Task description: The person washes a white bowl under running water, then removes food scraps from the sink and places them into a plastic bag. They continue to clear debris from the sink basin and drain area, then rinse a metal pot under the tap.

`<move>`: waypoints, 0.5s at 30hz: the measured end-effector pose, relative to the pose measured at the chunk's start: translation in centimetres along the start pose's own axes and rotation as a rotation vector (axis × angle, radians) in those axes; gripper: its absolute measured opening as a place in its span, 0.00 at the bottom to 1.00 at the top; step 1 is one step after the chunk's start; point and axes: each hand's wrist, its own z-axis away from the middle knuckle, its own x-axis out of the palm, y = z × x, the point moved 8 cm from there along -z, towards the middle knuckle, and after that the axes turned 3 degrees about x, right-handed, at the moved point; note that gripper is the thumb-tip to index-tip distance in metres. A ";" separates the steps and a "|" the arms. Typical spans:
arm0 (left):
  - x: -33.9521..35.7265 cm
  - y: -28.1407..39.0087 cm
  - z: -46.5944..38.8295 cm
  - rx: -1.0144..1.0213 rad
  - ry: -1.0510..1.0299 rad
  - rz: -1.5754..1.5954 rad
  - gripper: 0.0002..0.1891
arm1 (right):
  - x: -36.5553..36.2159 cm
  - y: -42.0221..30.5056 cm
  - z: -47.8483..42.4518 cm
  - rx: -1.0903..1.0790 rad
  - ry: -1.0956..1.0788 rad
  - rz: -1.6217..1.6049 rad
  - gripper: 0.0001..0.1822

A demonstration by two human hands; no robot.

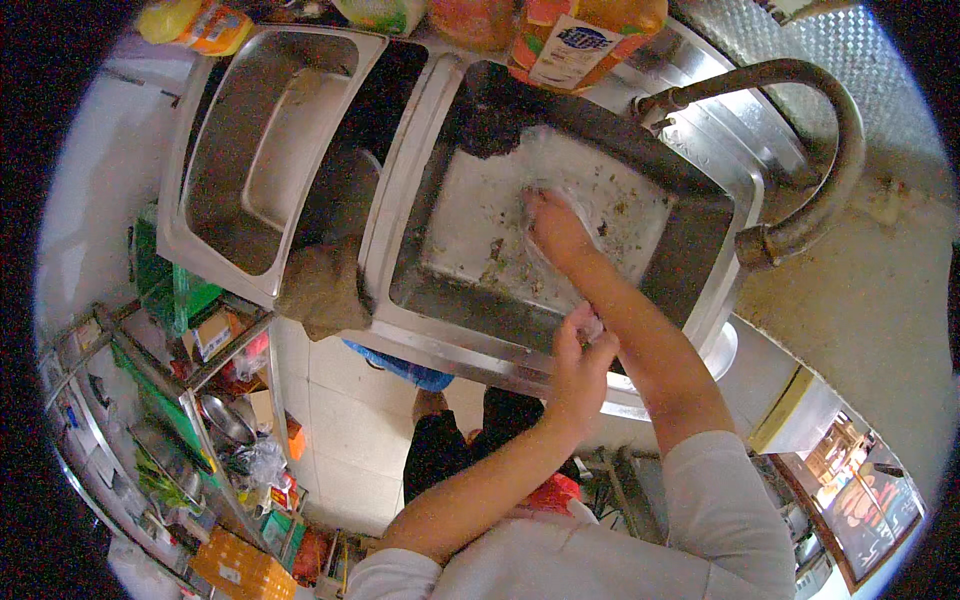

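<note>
My right hand (559,225) reaches down into the large steel sink (469,341), low over its bottom. A pale, glassy outline, perhaps water or thin clear film, surrounds the hand; whether its fingers hold anything cannot be made out. Small brown and greenish scraps (536,281) lie scattered over the sink's bottom around it. My left hand (585,367) is over the near rim, against the inner side of my right forearm, its fingers bent around something small and pale that I cannot identify. A curved faucet (847,142) arches at the right of the sink.
A smaller steel basin (202,172) is at the left, with a brown cloth (322,292) draped between the two. Orange-liquid bottles (585,45) and a yellow bottle (191,26) stand behind. A dark item (491,112) occupies the sink's back left corner. Loaded shelves (187,405) stand lower left.
</note>
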 end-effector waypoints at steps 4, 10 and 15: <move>-0.5 -0.3 -0.5 -0.072 0.010 0.026 0.29 | 5.6 1.7 1.8 -0.078 -0.157 0.086 0.24; 0.3 -1.8 2.0 0.001 -0.021 -0.117 0.27 | 2.5 -0.1 4.3 0.148 -0.256 -0.078 0.19; 1.1 -0.8 0.6 0.082 -0.068 -0.299 0.26 | 0.2 4.0 2.6 0.241 -0.212 0.091 0.18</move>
